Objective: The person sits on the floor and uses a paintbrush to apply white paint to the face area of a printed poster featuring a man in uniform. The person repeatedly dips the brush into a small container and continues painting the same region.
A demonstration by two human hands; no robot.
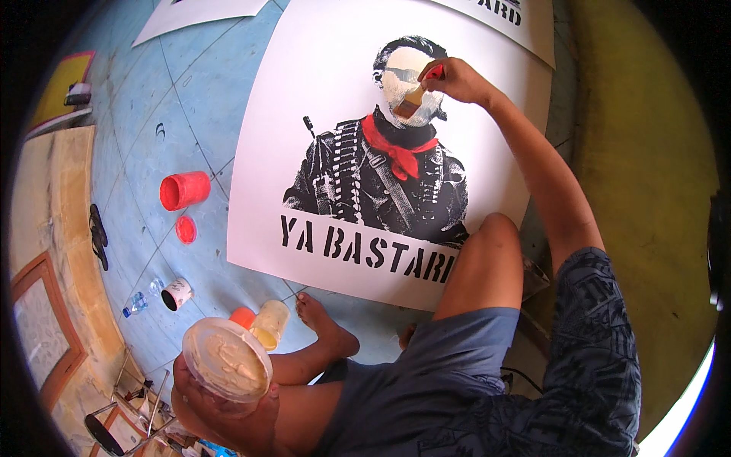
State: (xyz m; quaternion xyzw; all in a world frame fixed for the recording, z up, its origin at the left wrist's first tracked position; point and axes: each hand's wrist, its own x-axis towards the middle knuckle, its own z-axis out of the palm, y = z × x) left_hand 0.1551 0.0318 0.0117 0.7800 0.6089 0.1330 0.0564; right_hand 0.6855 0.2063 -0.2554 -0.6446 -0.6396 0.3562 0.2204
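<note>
Your right hand (pixel 457 78), in the upper centre of the frame, is closed around the red handle of a flat, pale-bristled paintbrush (pixel 415 97), whose bristles touch the printed figure's head on the large white paper poster with a black stencilled figure and red neckerchief (pixel 304 152). The poster lies flat on the pale blue tiled floor (pixel 183 114). Your left hand (pixel 221 404), at lower left, cups from beneath a round, clear plastic tub of cream-coloured paint (pixel 226 358), held open-topped and slightly tilted.

Risks, as judged from this position:
- The loaded brush sits just above the red neckerchief and black collar; a stroke carried too low likely smears cream paint over them.
- The tub is held away from your gaze; further tilt may spill it onto your leg or the floor.
- Your raised knee (pixel 487 244) overlaps the poster's lower right edge; shifting it could crease or drag the sheet under the brush.
- An open red plastic jar (pixel 185 190) lies on its side just left of the poster.
</note>
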